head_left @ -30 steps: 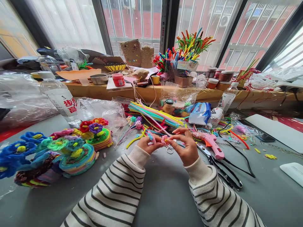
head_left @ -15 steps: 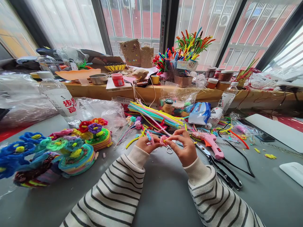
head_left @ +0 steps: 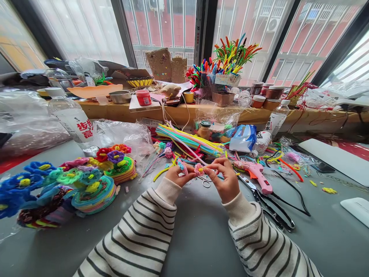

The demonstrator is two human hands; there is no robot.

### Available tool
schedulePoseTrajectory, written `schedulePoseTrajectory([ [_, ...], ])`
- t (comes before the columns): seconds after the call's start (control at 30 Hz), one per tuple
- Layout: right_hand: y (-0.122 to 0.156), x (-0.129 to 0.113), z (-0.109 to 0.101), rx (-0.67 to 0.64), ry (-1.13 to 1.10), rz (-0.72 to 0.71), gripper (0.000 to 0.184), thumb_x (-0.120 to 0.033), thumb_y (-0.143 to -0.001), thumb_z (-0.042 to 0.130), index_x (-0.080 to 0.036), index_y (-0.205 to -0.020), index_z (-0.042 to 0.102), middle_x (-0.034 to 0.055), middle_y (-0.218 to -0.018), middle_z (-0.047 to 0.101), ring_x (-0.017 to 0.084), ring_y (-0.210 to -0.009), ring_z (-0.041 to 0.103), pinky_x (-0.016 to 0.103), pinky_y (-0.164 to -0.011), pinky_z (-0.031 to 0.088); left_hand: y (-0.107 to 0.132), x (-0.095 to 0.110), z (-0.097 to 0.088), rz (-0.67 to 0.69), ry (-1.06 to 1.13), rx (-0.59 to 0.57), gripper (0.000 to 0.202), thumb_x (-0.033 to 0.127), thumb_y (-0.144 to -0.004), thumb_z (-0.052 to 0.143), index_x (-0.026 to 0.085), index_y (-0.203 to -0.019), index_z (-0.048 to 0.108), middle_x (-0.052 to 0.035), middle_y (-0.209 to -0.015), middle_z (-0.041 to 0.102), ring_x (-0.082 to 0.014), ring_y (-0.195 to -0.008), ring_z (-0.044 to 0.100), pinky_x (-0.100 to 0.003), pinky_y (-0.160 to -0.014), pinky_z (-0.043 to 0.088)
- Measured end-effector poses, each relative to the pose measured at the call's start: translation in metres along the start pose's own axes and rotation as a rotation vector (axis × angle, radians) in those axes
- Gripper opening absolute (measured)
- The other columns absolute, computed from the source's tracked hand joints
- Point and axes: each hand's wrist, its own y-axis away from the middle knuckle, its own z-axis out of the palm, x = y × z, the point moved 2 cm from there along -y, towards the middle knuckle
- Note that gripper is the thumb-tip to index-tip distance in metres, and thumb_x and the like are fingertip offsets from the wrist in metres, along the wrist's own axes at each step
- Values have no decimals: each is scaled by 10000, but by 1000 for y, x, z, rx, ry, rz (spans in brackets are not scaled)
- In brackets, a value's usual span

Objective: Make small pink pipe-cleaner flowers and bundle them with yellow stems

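Clock bearings taken from the pink flower (head_left: 198, 169), 12 being the window side.

Pink flower, small and fuzzy with a yellow centre: held up over the table (head_left: 201, 238), between the two hands. Left hand (head_left: 178, 175) at 9 o'clock, thumb and fingertips closed on its near edge. A pink-and-blue piece (head_left: 182, 166) shows among those same fingers; whether it joins the flower, cannot tell. Right hand (head_left: 226, 181) at 3 to 4 o'clock, thumb and forefinger in a narrow pinch at the flower's other side, remaining fingers bent.

Just beside, at 5 o'clock: a small scissor handle (head_left: 206, 184), partly hidden. At 12, a loose bundle of pastel pipe cleaners (head_left: 190, 140). At 10, little fuzzy blooms (head_left: 163, 149) on thin stems. At 3, beyond the right hand, a pink glue gun (head_left: 256, 175) on its side; at 4, a black-handled tool (head_left: 273, 211). At 2, a blue-and-white packet (head_left: 243, 138).

Well apart at 8 to 9: a round layered base (head_left: 95, 200) topped with fuzzy flowers; large blue flowers (head_left: 25, 181) farther out at 9.

On the window ledge (head_left: 253, 114): red tub (head_left: 143, 97) between 10 and 11; upright bunch of coloured stems (head_left: 235, 57) at 1.
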Motion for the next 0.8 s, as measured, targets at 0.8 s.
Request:
schedulePoseTrajectory([
  [0.8, 0, -5, 1, -31, 23, -21, 70, -238, -680, 581, -192, -697, 631, 44, -766, 467, 169, -741, 465, 272, -564, 416, -2, 0, 1, 24, 43, 7, 143, 285, -565, 639, 144, -584, 625, -32, -576, 615, -136, -593, 546, -266, -604, 432],
])
